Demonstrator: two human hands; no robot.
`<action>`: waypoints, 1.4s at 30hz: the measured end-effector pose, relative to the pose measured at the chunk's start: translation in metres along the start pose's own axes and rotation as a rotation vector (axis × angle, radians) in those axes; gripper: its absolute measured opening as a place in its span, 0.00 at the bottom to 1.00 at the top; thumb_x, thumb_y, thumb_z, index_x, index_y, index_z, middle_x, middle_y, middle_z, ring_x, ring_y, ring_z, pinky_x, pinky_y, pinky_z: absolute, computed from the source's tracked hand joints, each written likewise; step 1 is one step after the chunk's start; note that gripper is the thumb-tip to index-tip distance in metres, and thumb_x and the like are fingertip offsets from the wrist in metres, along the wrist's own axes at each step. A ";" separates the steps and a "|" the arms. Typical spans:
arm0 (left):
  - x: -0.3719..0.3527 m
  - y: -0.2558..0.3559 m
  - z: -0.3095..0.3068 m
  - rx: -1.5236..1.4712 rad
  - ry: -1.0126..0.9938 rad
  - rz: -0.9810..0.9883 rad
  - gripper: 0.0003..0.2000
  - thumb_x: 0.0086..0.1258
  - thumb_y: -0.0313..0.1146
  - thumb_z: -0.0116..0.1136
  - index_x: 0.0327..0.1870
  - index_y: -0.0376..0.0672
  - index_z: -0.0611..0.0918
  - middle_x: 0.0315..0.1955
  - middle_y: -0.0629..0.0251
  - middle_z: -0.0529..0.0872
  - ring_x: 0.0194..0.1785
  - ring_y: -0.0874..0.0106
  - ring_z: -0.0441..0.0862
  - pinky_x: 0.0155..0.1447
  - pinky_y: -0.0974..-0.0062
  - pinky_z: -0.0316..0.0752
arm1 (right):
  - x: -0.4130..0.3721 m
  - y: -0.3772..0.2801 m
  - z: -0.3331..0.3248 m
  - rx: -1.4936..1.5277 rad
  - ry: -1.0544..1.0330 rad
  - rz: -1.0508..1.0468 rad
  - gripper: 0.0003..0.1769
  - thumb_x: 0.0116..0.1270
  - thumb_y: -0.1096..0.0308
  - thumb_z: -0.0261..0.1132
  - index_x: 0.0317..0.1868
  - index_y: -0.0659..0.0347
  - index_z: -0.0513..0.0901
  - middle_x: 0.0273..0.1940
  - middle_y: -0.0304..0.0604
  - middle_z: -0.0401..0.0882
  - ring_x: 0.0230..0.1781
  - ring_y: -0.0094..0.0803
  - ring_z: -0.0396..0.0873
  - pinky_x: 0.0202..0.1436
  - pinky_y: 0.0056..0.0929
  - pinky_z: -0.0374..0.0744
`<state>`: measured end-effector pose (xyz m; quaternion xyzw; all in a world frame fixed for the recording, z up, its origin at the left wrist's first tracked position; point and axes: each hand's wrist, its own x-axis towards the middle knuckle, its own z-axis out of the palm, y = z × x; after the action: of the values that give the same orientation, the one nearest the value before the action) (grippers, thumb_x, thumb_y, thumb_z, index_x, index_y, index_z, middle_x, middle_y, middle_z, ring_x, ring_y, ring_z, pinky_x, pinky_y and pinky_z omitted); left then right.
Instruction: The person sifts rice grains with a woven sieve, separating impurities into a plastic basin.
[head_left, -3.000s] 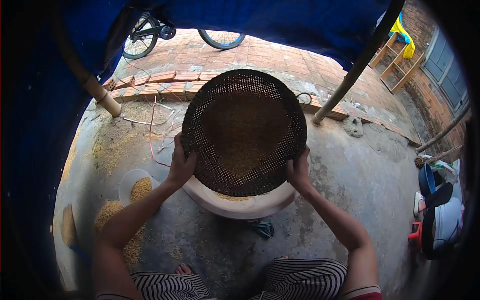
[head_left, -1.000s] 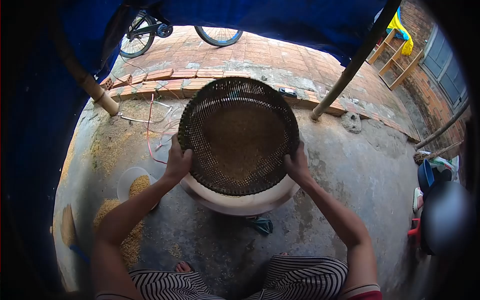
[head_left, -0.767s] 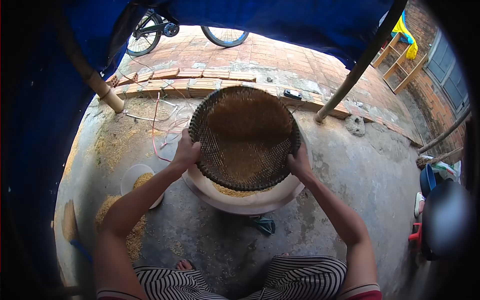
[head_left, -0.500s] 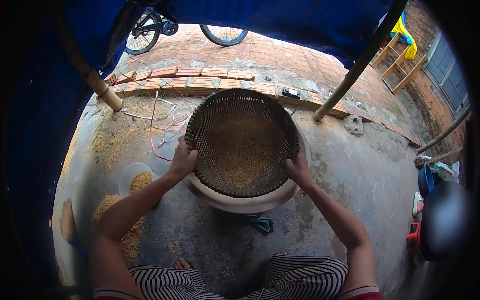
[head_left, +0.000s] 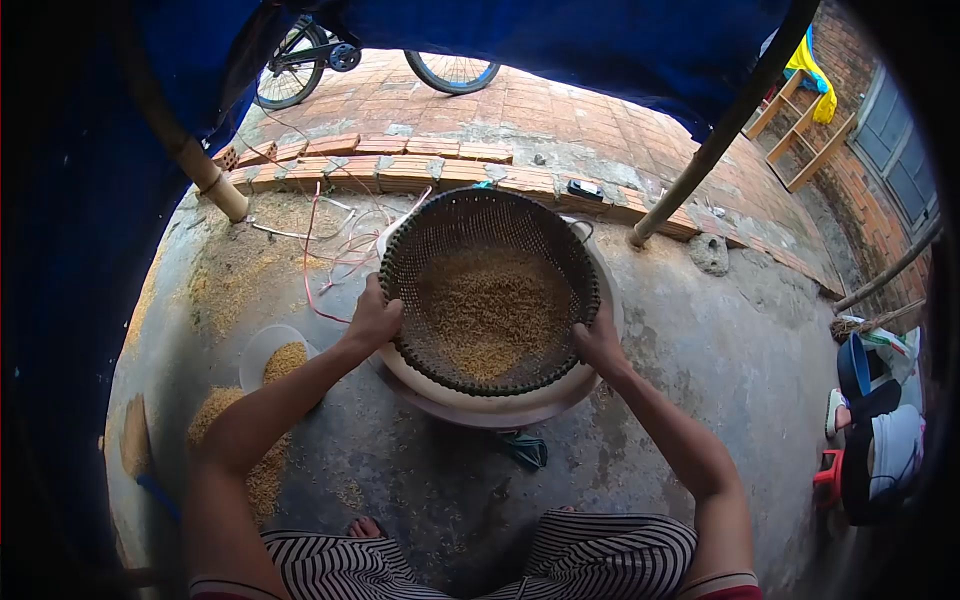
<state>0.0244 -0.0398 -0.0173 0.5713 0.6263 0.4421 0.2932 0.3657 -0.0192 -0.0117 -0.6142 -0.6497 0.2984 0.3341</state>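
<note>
A round woven sieve (head_left: 480, 215) with a dark bound rim is held between my two hands, tilted a little. Inside it lies a spread of yellow-brown grain (head_left: 497, 310), thickest toward the middle and near side. My left hand (head_left: 376, 312) grips the rim on the left, thumb over the edge. My right hand (head_left: 598, 342) grips it on the right in the same way. Beneath the sieve is a wide pale tub (head_left: 470, 408), whose inside is hidden by the sieve.
A white bowl (head_left: 258, 352) tipped with grain stands beside a grain heap (head_left: 265, 480) at left. Wires (head_left: 340, 255) run near a low brick edging (head_left: 410, 170). Poles (head_left: 690, 170) hold up a blue tarp (head_left: 560, 40). At right, another person's foot (head_left: 842, 416) is partly in view.
The sieve has dropped slightly toward me, and the grain in it looks sharper and more heaped. At the far right, a blurred dark shape has shifted, showing a light grey patch.
</note>
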 end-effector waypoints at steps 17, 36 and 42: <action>-0.003 0.006 0.002 -0.011 -0.018 0.024 0.19 0.55 0.23 0.45 0.49 0.30 0.63 0.34 0.48 0.79 0.39 0.60 0.79 0.44 0.67 0.73 | 0.006 0.009 0.002 -0.051 0.019 -0.012 0.25 0.54 0.76 0.51 0.56 0.69 0.60 0.43 0.61 0.73 0.43 0.57 0.74 0.52 0.42 0.70; -0.014 0.023 -0.001 -0.074 0.119 0.303 0.23 0.56 0.20 0.43 0.55 0.32 0.58 0.35 0.51 0.78 0.38 0.62 0.78 0.44 0.69 0.72 | -0.004 -0.015 -0.005 0.071 0.087 -0.090 0.27 0.54 0.75 0.50 0.56 0.70 0.59 0.44 0.64 0.73 0.45 0.57 0.74 0.51 0.42 0.71; 0.000 0.016 -0.003 -0.029 0.110 0.200 0.20 0.56 0.22 0.45 0.51 0.31 0.61 0.33 0.52 0.78 0.37 0.64 0.78 0.42 0.69 0.73 | 0.011 -0.011 0.000 0.014 0.156 -0.252 0.27 0.54 0.77 0.48 0.57 0.69 0.57 0.42 0.63 0.73 0.43 0.59 0.74 0.49 0.45 0.71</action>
<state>0.0289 -0.0413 -0.0020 0.6015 0.5750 0.5086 0.2211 0.3590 -0.0085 -0.0025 -0.5468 -0.6916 0.2098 0.4227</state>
